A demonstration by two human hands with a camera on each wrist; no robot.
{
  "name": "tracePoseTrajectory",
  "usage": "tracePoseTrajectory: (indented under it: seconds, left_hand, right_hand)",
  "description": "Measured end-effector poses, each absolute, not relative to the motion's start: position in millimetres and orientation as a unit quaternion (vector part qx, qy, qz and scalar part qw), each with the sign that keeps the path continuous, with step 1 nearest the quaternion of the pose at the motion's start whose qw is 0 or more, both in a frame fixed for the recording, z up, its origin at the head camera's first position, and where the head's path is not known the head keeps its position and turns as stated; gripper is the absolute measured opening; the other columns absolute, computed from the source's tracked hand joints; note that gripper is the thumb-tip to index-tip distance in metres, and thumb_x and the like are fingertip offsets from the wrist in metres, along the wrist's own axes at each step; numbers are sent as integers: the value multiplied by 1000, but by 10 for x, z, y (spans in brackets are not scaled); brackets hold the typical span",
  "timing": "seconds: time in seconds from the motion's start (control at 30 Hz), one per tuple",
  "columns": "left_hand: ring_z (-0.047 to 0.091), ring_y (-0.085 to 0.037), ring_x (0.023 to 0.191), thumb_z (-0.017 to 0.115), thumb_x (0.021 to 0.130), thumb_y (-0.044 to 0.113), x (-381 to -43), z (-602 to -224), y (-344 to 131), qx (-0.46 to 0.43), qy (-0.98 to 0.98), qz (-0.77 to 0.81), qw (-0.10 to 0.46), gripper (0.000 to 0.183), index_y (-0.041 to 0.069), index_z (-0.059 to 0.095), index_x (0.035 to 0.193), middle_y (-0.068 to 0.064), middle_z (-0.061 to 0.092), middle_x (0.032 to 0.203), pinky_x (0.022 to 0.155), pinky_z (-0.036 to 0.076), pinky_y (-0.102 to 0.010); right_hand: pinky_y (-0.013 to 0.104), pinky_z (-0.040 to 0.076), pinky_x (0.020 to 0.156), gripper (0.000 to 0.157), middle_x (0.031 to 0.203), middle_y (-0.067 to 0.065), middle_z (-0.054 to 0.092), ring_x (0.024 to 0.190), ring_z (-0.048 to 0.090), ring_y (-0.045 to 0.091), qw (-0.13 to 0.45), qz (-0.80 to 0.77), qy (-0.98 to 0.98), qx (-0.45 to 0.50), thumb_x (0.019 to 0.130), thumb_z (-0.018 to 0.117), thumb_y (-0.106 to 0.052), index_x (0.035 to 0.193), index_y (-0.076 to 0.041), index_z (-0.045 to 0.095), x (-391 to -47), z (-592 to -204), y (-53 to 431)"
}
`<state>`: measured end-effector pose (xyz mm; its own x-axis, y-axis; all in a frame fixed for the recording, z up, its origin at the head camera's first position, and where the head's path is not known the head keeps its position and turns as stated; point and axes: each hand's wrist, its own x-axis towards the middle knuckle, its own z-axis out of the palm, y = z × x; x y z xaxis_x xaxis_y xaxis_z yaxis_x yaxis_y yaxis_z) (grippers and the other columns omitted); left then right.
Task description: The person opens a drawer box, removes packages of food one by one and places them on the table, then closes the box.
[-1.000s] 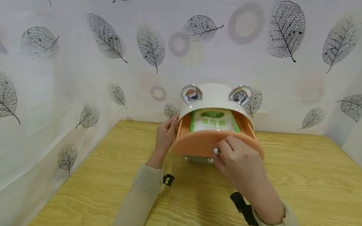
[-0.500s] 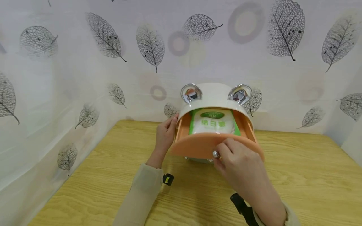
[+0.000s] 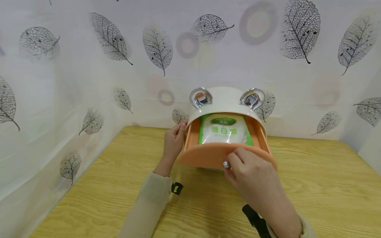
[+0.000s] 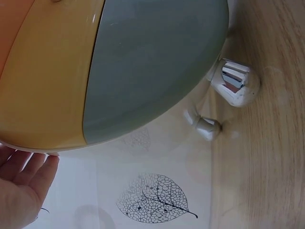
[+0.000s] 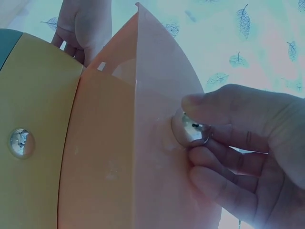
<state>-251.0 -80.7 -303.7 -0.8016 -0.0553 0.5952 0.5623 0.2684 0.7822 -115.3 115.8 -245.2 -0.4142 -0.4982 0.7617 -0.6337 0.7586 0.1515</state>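
Observation:
A rounded white cabinet with two chrome, ear-like rings on top stands on the wooden table. Its orange drawer is pulled partway out. In the drawer lies a white and green bag with green printed characters. My right hand pinches the round silver knob on the drawer front between thumb and fingers. My left hand presses against the cabinet's left side. Its extended fingers touch the outer wall beside the yellow drawer in the left wrist view.
Below the orange drawer are the yellow drawer and a grey-green drawer, both closed. Small chrome feet hold the cabinet off the wooden table. A leaf-patterned curtain hangs behind and at the left.
My right hand has drawn the orange drawer slightly farther toward me, and more of the bag shows. My left hand has stayed at the cabinet's side.

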Motion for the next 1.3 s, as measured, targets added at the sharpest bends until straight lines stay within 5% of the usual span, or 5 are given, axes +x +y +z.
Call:
tracePoseTrajectory:
  seconds: [0.8, 0.97, 1.13, 1.3]
  left_hand:
    - [48, -15, 57, 45, 93, 15, -2603, -3109, -803, -183, -741, -582, 279, 29, -3, 58, 112, -17, 58, 109, 44, 35, -18]
    - [54, -20, 65, 45, 93, 11, -2572, -3085, -806, -178, -742, -585, 276, 28, -6, 58, 111, -18, 58, 108, 48, 37, -18]
    - [55, -26, 67, 44, 91, 2, -2392, -2931, -772, -174, -746, -581, 275, 25, -13, 56, 108, -24, 57, 107, 50, 37, -17]
    - [54, -23, 64, 45, 91, 4, -2417, -2956, -786, -171, -746, -582, 274, 25, -11, 57, 108, -23, 57, 107, 51, 39, -17]
  right_hand:
    - [22, 34, 39, 6, 64, 0, 47, 48, 43, 11, 431, 86, -832, 337, 70, 56, -10, 66, -8, 53, -1113, -2461, 1145]
    - [28, 42, 46, 25, 65, -1, 49, 54, 50, 14, 452, 86, -816, 350, 83, 41, -19, 65, -10, 56, -1140, -2463, 1150]
    - [33, 48, 61, 31, 72, -1, 57, 68, 58, 17, 461, 111, -798, 371, 89, 40, -25, 71, -11, 59, -1156, -2434, 1184]
    - [24, 45, 47, 38, 78, -3, 59, 61, 56, 10, 468, 161, -798, 345, 91, 42, -41, 80, -12, 64, -1102, -2380, 1261]
